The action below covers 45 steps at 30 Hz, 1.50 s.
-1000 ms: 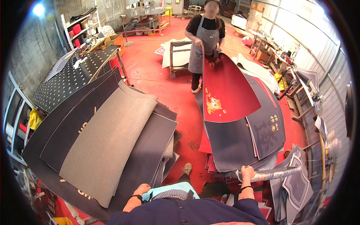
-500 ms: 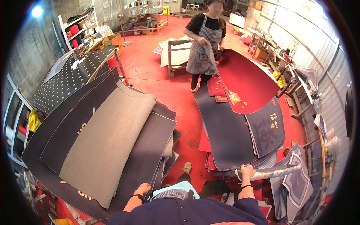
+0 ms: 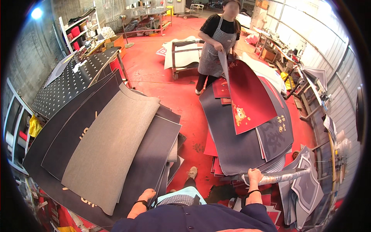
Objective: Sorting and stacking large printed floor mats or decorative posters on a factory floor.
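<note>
My right hand [image 3: 255, 177] is wrapped around a bar [image 3: 284, 177] covered in shiny wrapping, at the near end of the right-hand mat stack. My left hand [image 3: 147, 194] is closed at the near right edge of the left-hand stack of dark mats [image 3: 148, 149]; what its fingers hold, if anything, is hidden. A greyish-brown mat [image 3: 110, 147], plain side up, lies on top there. On the right stack, a large dark mat [image 3: 224, 135] lies under a red mat [image 3: 253, 100] with a gold figure. A co-worker [image 3: 218, 42] in a checked apron holds that red mat's far end raised.
A black table with white dots [image 3: 58, 91] stands at the left beyond the mats. Behind is a low cart [image 3: 174, 58] with pale mats. Grey mats [image 3: 307, 189] lean at the near right. Benches [image 3: 266, 46] line the right wall. Red floor [image 3: 185, 104] runs between the stacks.
The co-worker has shifted slightly right. The red mat has swung down and nearer, narrowing and uncovering pale and red mats behind it. Both of my hands stay in place.
</note>
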### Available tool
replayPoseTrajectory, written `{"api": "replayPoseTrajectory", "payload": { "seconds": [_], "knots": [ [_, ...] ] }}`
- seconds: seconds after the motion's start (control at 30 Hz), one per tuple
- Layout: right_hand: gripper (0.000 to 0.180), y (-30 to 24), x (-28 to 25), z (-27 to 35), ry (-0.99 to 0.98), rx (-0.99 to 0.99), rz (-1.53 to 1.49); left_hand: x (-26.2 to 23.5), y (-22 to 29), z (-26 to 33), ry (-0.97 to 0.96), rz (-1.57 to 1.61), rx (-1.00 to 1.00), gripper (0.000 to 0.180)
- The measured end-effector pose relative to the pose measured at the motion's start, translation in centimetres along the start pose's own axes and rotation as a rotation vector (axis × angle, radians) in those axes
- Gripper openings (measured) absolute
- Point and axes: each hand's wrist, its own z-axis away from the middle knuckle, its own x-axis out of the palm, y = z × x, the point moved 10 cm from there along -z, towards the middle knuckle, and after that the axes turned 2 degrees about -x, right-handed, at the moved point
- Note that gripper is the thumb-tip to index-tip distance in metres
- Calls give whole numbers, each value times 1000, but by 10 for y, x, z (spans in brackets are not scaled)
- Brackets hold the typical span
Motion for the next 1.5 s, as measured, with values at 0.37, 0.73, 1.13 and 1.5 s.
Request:
{"api": "replayPoseTrajectory", "payload": {
  "seconds": [0.37,0.73,1.13,1.5],
  "knots": [
    [33,-2,-3,2,16,2,-15,-2,6,15,-12,38,-52,42],
    [38,2,1,0,34,-43,-21,5,12,-4,-1,-71,124,37],
    [44,1,-16,0,55,47,-178,-6,65,-15,-122,17,192,40],
    [32,-20,3,44,4,-196,-222,39,61,8,-194,-284,195,36]
  ]
}}
